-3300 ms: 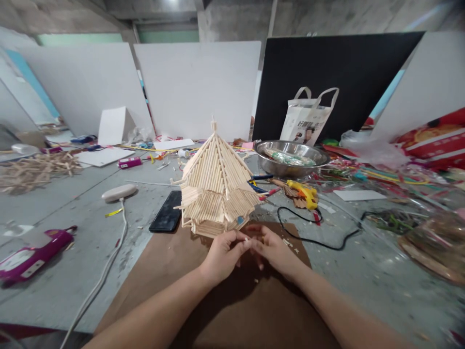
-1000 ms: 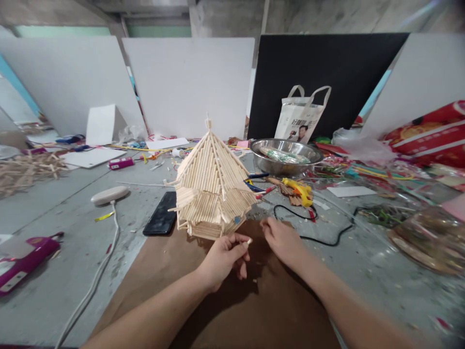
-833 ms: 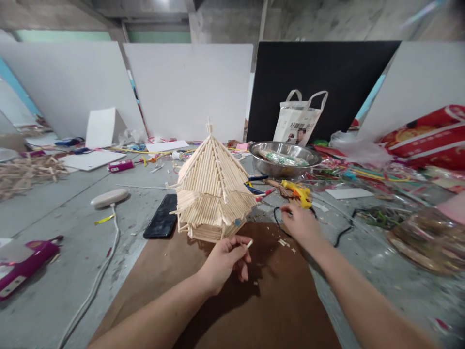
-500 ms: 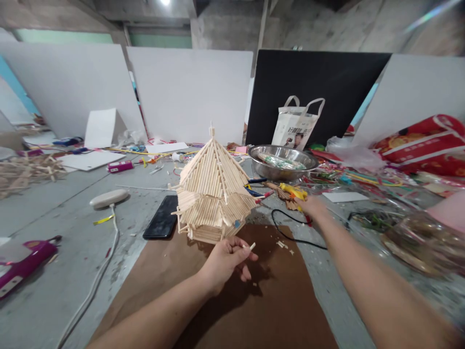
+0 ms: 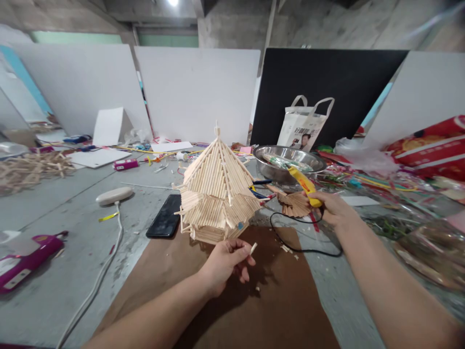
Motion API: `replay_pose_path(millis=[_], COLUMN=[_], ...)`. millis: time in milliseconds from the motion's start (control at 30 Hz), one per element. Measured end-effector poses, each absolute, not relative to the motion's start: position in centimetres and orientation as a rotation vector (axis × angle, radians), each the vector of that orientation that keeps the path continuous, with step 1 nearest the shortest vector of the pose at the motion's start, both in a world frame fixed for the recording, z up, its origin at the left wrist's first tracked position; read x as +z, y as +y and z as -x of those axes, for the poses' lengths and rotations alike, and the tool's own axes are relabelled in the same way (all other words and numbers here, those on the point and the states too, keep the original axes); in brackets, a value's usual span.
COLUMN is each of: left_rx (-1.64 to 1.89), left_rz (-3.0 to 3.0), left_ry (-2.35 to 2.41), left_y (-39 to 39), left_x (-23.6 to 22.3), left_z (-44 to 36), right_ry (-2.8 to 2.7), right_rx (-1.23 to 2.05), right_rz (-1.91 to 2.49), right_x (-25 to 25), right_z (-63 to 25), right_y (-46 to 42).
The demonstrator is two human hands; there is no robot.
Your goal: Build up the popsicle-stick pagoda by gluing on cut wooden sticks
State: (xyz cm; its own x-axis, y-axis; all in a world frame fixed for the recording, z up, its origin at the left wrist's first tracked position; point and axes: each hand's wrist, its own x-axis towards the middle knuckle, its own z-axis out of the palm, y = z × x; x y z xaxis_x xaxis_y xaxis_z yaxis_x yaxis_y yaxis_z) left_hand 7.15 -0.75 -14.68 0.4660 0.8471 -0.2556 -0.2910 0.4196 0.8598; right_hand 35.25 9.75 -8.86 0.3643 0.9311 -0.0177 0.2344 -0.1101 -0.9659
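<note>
Stick model (image 5: 218, 186) stands at the far edge of the brown sheet (image 5: 145, 283), both roof tiers apparently mostly covered, left hand (image 5: 228, 264) pinching a short stick piece (image 5: 253, 248) not yet attached, right hand (image 5: 336, 209) wrapped round a yellow glue gun (image 5: 304, 184) at right.

Left hand (image 5: 229, 265) pinches pale stick (image 5: 253, 248); right hand (image 5: 334, 208) holds glue gun (image 5: 304, 184).

Pale panels (image 5: 196, 92) and a black board (image 5: 319, 82) stand before a grey concrete wall (image 5: 236, 29), under a bright light (image 5: 173, 2).
</note>
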Motion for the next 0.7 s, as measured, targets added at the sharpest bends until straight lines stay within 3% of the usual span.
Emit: replay_pose_path(millis=[133,233,367,700], left_rx=[0.831,0.824,0.827,0.850], left_rz=[-0.843,-0.834,-0.822,-0.762], left_ry=[0.751,0.735,0.719,0.737], left_y=[-0.7,-0.6,-0.5,-0.8], left_x=[-14.6,-14.5,-14.6,-14.6], left_z=[-7.0,-6.9,-6.9,-7.1], right_ry=[-1.067,-1.154,-1.300,-1.750], right_rx=[1.216,1.312,1.271,1.525], right_rz=[1.245,1.072,1.109,1.215], right_x=[-7.9,-7.8,-8.3,-9.5], right_z=[-33.9,-33.2,-32.5,-32.0], right_y=[7.3,5.7,4.2,2.9])
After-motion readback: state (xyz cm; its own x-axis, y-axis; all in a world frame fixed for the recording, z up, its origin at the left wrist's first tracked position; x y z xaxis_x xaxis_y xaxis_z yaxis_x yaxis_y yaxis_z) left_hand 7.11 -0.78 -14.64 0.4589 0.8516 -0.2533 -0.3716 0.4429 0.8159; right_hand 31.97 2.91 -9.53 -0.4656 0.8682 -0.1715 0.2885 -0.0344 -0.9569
